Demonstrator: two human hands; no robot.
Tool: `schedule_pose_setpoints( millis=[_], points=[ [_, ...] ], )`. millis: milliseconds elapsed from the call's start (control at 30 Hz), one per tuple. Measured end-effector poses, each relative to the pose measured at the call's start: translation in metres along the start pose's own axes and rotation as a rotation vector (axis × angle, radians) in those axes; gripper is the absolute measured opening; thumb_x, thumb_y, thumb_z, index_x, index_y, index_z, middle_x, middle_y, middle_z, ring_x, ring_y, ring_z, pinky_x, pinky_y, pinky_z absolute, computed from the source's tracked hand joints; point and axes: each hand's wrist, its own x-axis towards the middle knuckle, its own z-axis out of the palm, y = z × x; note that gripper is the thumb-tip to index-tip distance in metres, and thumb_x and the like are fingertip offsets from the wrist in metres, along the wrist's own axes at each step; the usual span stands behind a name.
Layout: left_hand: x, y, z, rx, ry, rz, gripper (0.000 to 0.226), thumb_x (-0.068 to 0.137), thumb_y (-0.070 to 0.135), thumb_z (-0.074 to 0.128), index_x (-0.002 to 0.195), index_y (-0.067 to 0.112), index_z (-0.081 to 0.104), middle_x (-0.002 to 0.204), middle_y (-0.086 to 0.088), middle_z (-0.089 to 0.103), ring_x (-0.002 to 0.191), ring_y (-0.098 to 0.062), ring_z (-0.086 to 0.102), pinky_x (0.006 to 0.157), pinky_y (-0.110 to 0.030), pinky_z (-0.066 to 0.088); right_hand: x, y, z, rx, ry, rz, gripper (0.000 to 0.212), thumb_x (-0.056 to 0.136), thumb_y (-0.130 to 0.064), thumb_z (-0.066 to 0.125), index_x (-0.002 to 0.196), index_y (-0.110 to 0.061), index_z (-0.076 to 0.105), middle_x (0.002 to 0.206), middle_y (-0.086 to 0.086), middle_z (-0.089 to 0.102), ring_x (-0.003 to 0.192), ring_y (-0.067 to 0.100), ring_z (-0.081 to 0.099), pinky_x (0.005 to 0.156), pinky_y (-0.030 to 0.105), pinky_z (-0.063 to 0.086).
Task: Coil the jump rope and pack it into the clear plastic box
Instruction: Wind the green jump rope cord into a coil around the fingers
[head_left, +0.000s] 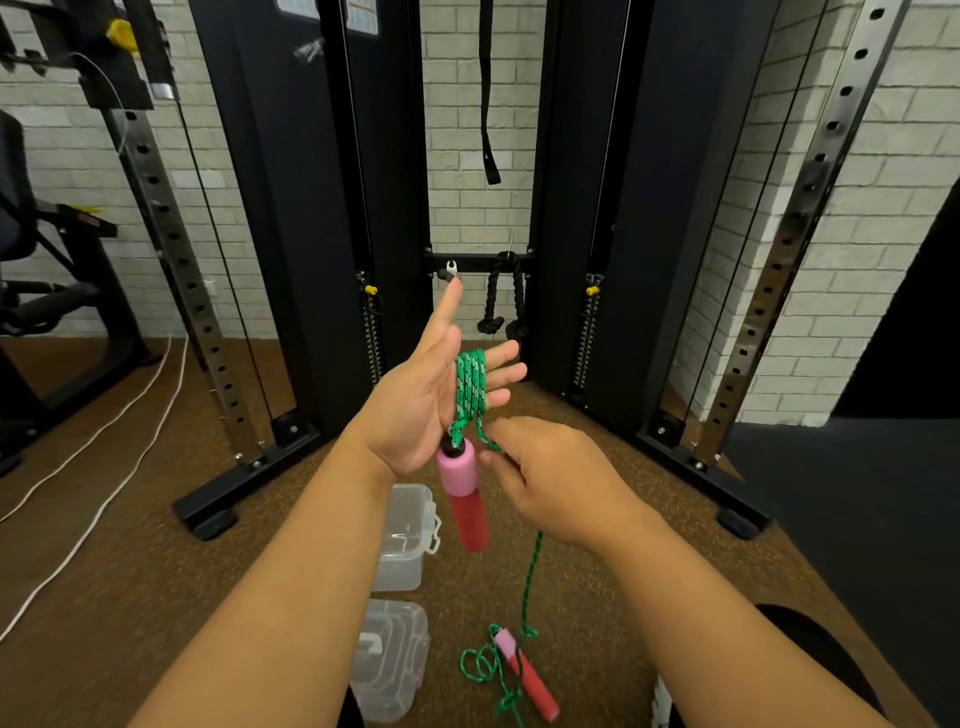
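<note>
Hiding its own fingertips, our right hand pinches the green rope while our left hand, fingers spread, wears several coils, one pink handle dangling above the clear plastic box on the floor.

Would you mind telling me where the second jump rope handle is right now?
In the head view it lies on the brown floor at bottom centre-right, beside loose green rope, right of the clear lid.
</note>
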Motion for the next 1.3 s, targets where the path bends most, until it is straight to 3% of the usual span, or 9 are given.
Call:
schedule_pose_setpoints(
  millis=[100,200,267,333,433,600,767,1033,1300],
  points=[
    [-0.001,-0.005,-0.001,0.113,-0.010,-0.051,0.053,0.100,0.043,0.027,0.148,0.053,0.005,0.139,-0.012,0.051,0.120,-0.025,0.061,0.104,-0.041,0.046,0.002,-0.003,-0.012,-0.097,0.025,-0.082,0.021,0.095,-0.032,0.046,0.108,-0.024,0.060,0.094,-0.009,0.064,0.080,0.014,0.058,0.070,0.029,0.037],
    [-0.003,-0.014,-0.002,0.200,0.003,-0.101,0.050,0.103,0.041,0.028,0.147,0.054,0.011,0.140,0.010,0.045,0.121,-0.004,0.057,0.098,-0.026,0.047,0.010,-0.001,-0.028,-0.132,0.102,-0.091,0.024,0.092,-0.041,0.043,0.098,-0.028,0.063,0.086,-0.012,0.064,0.074,0.010,0.056,0.075,0.034,0.035],
    [-0.005,-0.017,-0.002,0.192,-0.003,-0.122,0.049,0.101,0.043,0.032,0.147,0.054,0.017,0.151,-0.004,0.038,0.130,-0.016,0.051,0.097,-0.028,0.047,0.016,0.006,-0.038,-0.131,0.183,-0.064,0.029,0.089,-0.048,0.042,0.090,-0.030,0.065,0.076,-0.012,0.060,0.069,0.009,0.053,0.075,0.034,0.031],
    [-0.007,-0.016,0.002,0.147,-0.010,-0.136,0.053,0.098,0.046,0.035,0.148,0.051,0.018,0.131,-0.015,0.056,0.108,-0.031,0.064,0.088,-0.035,0.050,0.022,0.011,-0.047,-0.152,0.236,-0.047,0.029,0.088,-0.051,0.045,0.088,-0.032,0.066,0.073,-0.013,0.057,0.068,0.007,0.051,0.076,0.034,0.029],
    [-0.006,-0.010,0.008,0.102,-0.018,-0.112,0.053,0.099,0.041,0.030,0.150,0.045,0.017,0.113,-0.011,0.066,0.074,-0.027,0.068,0.069,-0.031,0.052,0.029,0.016,-0.051,-0.155,0.267,-0.015,0.019,0.089,-0.046,0.052,0.089,-0.033,0.066,0.076,-0.013,0.057,0.074,0.008,0.053,0.077,0.037,0.030],
    [-0.002,-0.003,0.007,0.036,-0.056,-0.061,0.058,0.096,0.044,0.031,0.151,0.043,0.016,0.102,-0.023,0.069,0.067,-0.026,0.067,0.061,-0.028,0.056,0.036,0.024,-0.040,-0.038,0.334,0.116,0.020,0.095,-0.033,0.048,0.103,-0.034,0.066,0.079,-0.011,0.057,0.077,0.011,0.054,0.077,0.038,0.029],
    [-0.003,0.003,0.007,-0.015,-0.076,-0.025,0.058,0.095,0.043,0.033,0.151,0.041,0.018,0.102,-0.029,0.067,0.064,-0.024,0.067,0.059,-0.027,0.054,0.036,0.030,-0.022,0.186,0.244,0.227,0.025,0.096,-0.037,0.041,0.110,-0.036,0.062,0.096,-0.009,0.066,0.090,0.013,0.060,0.083,0.047,0.047],
    [-0.003,0.004,0.012,0.017,0.011,0.045,0.052,0.100,0.037,0.028,0.151,0.040,0.018,0.127,-0.023,0.062,0.108,-0.036,0.066,0.093,-0.039,0.052,0.016,0.007,0.001,0.212,0.046,0.229,0.027,0.100,-0.030,0.038,0.110,-0.014,0.057,0.093,0.007,0.065,0.082,0.026,0.061,0.071,0.042,0.050],
    [-0.005,0.006,0.010,0.079,0.064,0.048,0.048,0.106,0.030,0.019,0.151,0.043,0.010,0.141,-0.019,0.049,0.117,-0.027,0.063,0.103,-0.040,0.046,0.005,-0.010,-0.010,0.093,-0.166,0.196,0.013,0.101,-0.035,0.034,0.102,-0.022,0.034,0.071,-0.005,0.048,0.060,0.012,0.047,0.049,0.030,0.032]
  ],
)
